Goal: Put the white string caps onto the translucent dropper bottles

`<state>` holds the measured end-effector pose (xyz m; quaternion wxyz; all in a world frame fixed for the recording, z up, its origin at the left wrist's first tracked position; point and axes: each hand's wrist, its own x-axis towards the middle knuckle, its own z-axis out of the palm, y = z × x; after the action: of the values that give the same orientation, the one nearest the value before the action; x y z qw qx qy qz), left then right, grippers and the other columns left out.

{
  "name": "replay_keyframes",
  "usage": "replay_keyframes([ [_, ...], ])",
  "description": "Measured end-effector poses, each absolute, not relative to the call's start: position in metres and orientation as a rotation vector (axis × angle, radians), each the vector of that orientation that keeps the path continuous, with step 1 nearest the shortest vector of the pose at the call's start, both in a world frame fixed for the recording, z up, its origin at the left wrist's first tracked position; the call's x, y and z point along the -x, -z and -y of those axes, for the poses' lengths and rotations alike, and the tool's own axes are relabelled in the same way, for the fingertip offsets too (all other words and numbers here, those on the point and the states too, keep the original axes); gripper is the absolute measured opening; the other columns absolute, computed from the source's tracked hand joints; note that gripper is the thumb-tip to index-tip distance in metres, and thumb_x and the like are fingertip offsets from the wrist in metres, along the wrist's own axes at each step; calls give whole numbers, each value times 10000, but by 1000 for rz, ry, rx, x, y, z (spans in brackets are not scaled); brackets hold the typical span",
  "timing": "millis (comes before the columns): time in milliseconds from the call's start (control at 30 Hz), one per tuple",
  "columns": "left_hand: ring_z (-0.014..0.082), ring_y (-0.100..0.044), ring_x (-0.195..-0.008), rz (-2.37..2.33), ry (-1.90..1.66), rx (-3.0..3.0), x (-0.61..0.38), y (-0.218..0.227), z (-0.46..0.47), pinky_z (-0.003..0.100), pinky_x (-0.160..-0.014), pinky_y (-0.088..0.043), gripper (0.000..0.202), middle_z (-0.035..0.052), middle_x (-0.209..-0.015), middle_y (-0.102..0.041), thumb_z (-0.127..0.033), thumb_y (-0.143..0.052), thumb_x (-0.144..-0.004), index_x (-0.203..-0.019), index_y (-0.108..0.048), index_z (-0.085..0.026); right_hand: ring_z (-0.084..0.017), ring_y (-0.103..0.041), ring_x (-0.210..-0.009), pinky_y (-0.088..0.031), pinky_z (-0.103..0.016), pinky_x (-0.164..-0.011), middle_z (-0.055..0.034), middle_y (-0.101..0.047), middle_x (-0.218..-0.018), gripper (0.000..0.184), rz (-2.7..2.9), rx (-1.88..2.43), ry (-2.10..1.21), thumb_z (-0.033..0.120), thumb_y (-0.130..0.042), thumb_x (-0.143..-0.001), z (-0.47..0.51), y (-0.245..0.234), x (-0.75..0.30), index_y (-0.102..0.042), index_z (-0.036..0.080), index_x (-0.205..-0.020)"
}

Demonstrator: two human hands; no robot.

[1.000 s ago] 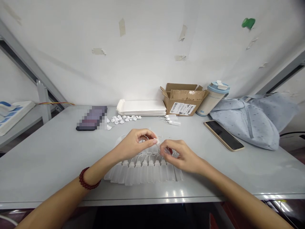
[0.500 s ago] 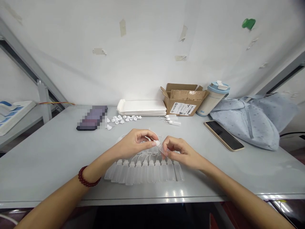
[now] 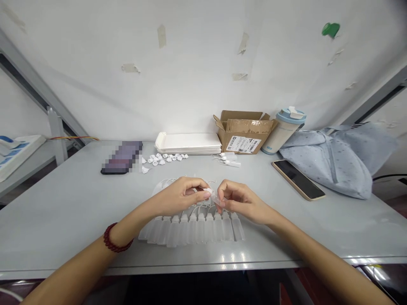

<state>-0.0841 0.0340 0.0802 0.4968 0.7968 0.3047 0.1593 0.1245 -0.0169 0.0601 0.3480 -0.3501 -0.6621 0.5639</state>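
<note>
My left hand [image 3: 179, 195] and my right hand [image 3: 243, 202] meet above the middle of the grey table [image 3: 63, 212]. Between their pinched fingertips is a small translucent plastic dropper bottle [image 3: 215, 196]; the right hand grips its body and the left pinches its white cap end. Just below the hands lies a row of several identical small bottles [image 3: 192, 226], side by side, with thin white cap tethers curling behind them. A red bead bracelet [image 3: 112, 242] is on my left wrist.
Several loose white caps [image 3: 165, 159] and a few more bottles [image 3: 229, 159] lie farther back. Behind them are a white flat stack [image 3: 188, 143], a cardboard box [image 3: 244, 131] and a lidded cup [image 3: 283, 130]. A phone [image 3: 298, 179] and a blue bag [image 3: 337, 159] sit right; a dark flat object [image 3: 122, 157] left.
Both hands have sunk slightly toward the row of bottles and closed together on the small bottle; a second ago they were a little apart.
</note>
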Motion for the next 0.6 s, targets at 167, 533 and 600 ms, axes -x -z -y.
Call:
replay_keyframes([
  [167,115,-511,-619,-747,-398,-1978,85,-82,-34,233,-573,-396,248,1,-845,-643,-388,-522,-861,-969,-658,-210,-90,-493,-581,-331,-216,-543,11,-600,-663,150,1638,892,-1550,264,-569,-853,15,-59,-124,-458,183,-791],
  [533,126,-554,-650,-781,-363,-1911,82,-76,-33,225,-593,-419,295,4,-739,-642,-403,-497,-884,-772,-637,-169,-96,-510,-617,-339,-222,-573,22,-581,-656,163,1640,889,-1586,264,-566,-855,16,-61,-124,-437,185,-797],
  [600,116,-533,-625,-771,-358,-1926,82,-75,-33,215,-566,-399,293,-5,-698,-626,-397,-512,-879,-747,-630,-163,-92,-499,-596,-335,-219,-561,24,-581,-642,166,1642,904,-1567,264,-569,-854,16,-62,-124,-437,185,-790],
])
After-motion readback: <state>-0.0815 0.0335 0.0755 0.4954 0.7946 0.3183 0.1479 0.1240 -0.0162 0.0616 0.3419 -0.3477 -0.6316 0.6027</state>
